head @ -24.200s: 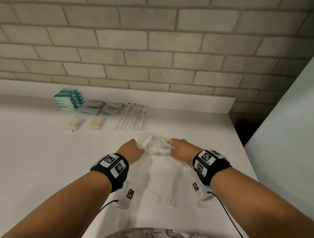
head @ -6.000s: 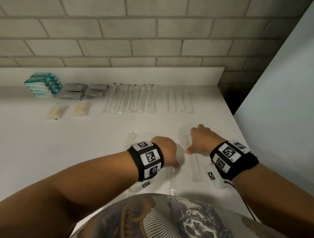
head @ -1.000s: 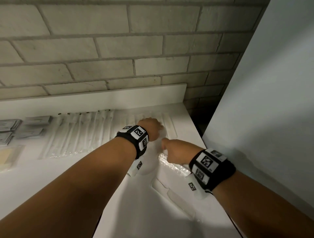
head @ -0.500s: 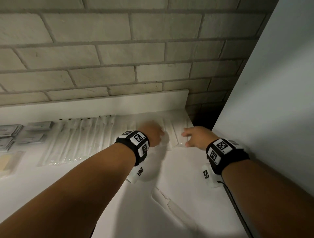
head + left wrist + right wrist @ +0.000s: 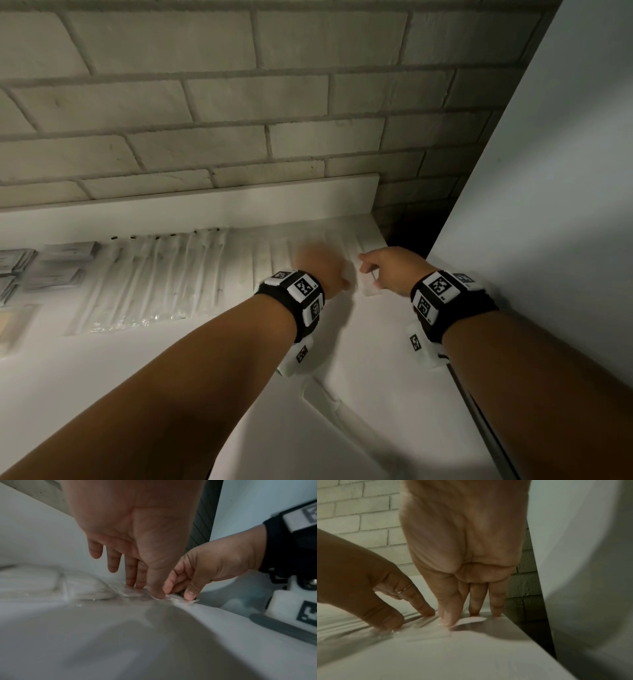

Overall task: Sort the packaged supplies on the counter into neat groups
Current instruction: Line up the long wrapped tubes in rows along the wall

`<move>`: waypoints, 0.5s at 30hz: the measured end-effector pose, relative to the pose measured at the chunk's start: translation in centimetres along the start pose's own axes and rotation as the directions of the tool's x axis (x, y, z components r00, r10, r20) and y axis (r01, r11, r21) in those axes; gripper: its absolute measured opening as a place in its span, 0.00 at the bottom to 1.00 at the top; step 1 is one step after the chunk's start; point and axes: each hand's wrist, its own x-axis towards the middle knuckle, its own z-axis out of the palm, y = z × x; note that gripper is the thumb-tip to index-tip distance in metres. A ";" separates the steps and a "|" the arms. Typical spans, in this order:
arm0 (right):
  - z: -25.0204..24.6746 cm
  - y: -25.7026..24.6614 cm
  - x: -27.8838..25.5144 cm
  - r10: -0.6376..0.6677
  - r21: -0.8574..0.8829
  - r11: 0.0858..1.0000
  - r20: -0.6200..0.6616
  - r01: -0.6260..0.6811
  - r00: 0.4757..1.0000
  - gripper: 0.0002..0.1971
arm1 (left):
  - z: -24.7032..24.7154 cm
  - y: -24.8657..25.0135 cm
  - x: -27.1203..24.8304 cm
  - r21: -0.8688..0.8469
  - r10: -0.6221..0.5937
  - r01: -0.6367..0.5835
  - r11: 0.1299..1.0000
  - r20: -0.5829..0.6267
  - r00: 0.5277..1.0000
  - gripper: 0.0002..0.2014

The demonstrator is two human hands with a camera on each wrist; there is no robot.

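A person's left hand (image 5: 320,265) and right hand (image 5: 394,269) work side by side at the far right corner of a white counter (image 5: 359,394), both reaching down onto clear packets (image 5: 356,245) laid edge to edge along the counter's back. The left hand's fingers (image 5: 135,573) are straight and spread, its tips and thumb pressing flat on a crinkled clear wrapper (image 5: 133,594) directly beneath it. The right hand, just to the right of the left and almost touching it, also keeps its fingers (image 5: 477,601) extended, fingertips and thumb resting on a packet at the counter's edge; neither hand grips anything. Beyond the left hand's outer side, a row of long clear sleeves (image 5: 150,277) lies in order, and farther that way sit grey flat packets (image 5: 58,270). Nearer the person, below the wrists, another clear packet (image 5: 339,411) lies askew. A pale brick wall (image 5: 222,102) rises ahead of both hands; a white panel (image 5: 548,171) stands close by the right wrist.
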 end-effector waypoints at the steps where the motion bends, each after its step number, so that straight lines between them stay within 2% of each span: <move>1: -0.1 0.0 -0.2 -0.004 0.008 1.000 0.000 0.004 1.000 0.19 | 0.0 0.1 0.0 0.004 -0.001 0.001 1.000 0.010 1.000 0.27; 5: -0.4 -3.0 -3.0 -0.032 -0.052 0.998 -0.115 0.026 0.993 0.11 | -0.5 0.1 -0.5 0.002 0.014 -0.014 1.000 0.005 1.000 0.24; 6: -0.3 -4.5 -4.3 -0.059 -0.094 0.994 -0.087 0.051 0.994 0.10 | -0.6 0.0 -0.8 0.005 0.020 -0.020 1.000 0.008 1.000 0.23; 8: 0.7 -7.6 -6.9 -0.111 -0.170 0.976 0.144 0.135 0.983 0.11 | -1.0 -0.3 -1.0 0.002 0.039 -0.039 0.999 0.029 0.999 0.22; 10: 2.6 -10.0 -9.0 -0.093 -0.253 0.946 0.390 0.204 0.916 0.19 | -1.3 -0.7 -0.9 -0.003 0.060 -0.060 0.998 0.069 0.996 0.21; 12: 4.6 -11.3 -10.2 -0.085 -0.361 0.893 0.452 0.269 0.888 0.25 | -1.5 -0.9 -0.8 0.003 0.077 -0.078 0.997 0.110 0.991 0.20; 15: 6.3 -12.0 -11.1 -0.109 -0.436 0.849 0.409 0.298 0.906 0.26 | -1.4 -1.0 -0.6 0.005 0.090 -0.091 0.996 0.121 0.989 0.17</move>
